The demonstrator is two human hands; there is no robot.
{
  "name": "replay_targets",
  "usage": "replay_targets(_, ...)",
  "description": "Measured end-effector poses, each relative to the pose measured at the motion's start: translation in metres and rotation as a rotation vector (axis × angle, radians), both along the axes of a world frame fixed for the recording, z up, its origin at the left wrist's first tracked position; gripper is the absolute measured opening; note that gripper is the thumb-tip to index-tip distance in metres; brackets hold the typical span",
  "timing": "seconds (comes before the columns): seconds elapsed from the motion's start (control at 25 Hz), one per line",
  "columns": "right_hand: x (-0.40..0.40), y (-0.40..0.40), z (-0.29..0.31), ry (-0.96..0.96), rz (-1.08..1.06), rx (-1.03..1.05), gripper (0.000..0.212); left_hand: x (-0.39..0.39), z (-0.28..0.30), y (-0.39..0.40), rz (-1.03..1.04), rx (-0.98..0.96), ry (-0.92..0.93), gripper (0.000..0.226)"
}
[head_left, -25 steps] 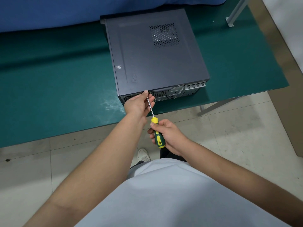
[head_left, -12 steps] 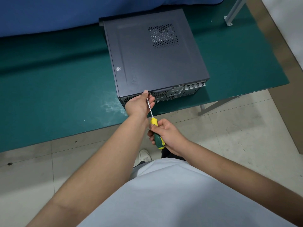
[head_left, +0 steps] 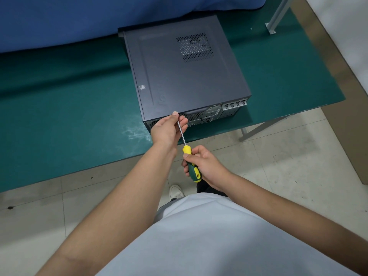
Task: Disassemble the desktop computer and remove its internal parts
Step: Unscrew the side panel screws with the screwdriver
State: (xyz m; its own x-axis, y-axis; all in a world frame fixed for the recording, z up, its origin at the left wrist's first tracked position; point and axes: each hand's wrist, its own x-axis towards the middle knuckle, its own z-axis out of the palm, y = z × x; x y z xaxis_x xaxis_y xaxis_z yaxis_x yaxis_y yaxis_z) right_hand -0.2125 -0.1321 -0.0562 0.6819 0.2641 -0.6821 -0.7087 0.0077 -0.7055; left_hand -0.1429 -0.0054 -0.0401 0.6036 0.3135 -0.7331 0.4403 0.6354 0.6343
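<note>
On the green table (head_left: 79, 116), desktop computer (head_left: 185, 76) lies side-panel up. Right hand (head_left: 207, 166) grips screwdriver (head_left: 191, 164); left hand (head_left: 167, 129) fingers steady its shaft at rear panel. Likely undoing a cover screw; next, slide the cover off.

A green mat (head_left: 59, 116) is covering the table, spreading left, right and beyond the point of grip. Blue cloth (head_left: 79, 18) is lying along its far edge. A metal table leg (head_left: 260, 126) is slanting down to the right of the grip. Pale floor tiles (head_left: 288, 166) are showing nearer, where a white shoe (head_left: 175, 191) is standing just below. A brown panel (head_left: 346, 126) is rising far right.
</note>
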Motion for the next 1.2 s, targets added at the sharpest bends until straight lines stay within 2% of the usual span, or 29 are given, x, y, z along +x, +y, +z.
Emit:
replay_targets(0.16, 0.015, 0.0, 0.001, -0.088, 0.034, -0.065, 0.012, 0.004, 0.01, 0.016, 0.03, 0.001, -0.079, 0.015)
replay_targets(0.28, 0.026, -0.001, 0.004, -0.134, 0.031, -0.073, 0.011, 0.008, 0.014, 0.027, -0.031, 0.12, -0.151, 0.011)
replay_targets(0.4, 0.064, -0.004, 0.016, -0.272, -0.078, -0.114, 0.017, 0.012, 0.015, 0.025, -0.312, 0.487, -0.256, 0.006)
replay_targets(0.48, 0.102, -0.009, 0.028, -0.305, -0.148, -0.076, 0.022, 0.021, 0.015, 0.02, -0.497, 0.726, -0.343, 0.01)
replay_targets(0.64, 0.164, -0.023, 0.041, -0.3, -0.033, -0.064, 0.014, 0.062, 0.017, 0.008, -0.678, 0.951, -0.447, 0.013)
replay_targets(0.84, 0.224, -0.054, 0.048, -0.216, 0.031, -0.063, 0.014, 0.122, 0.019, -0.011, -0.792, 1.095, -0.429, 0.022)
replay_targets(0.96, 0.265, -0.076, 0.051, -0.165, 0.082, -0.053, 0.015, 0.16, 0.019, -0.029, -0.809, 1.1, -0.414, 0.023)
replay_targets(1.12, 0.318, -0.107, 0.045, -0.109, 0.018, -0.008, 0.015, 0.217, 0.02, -0.058, -0.901, 1.094, -0.489, 0.024)
replay_targets(1.2, 0.35, -0.131, 0.038, -0.155, -0.039, -0.07, 0.011, 0.251, 0.017, -0.065, -1.012, 1.201, -0.517, 0.025)
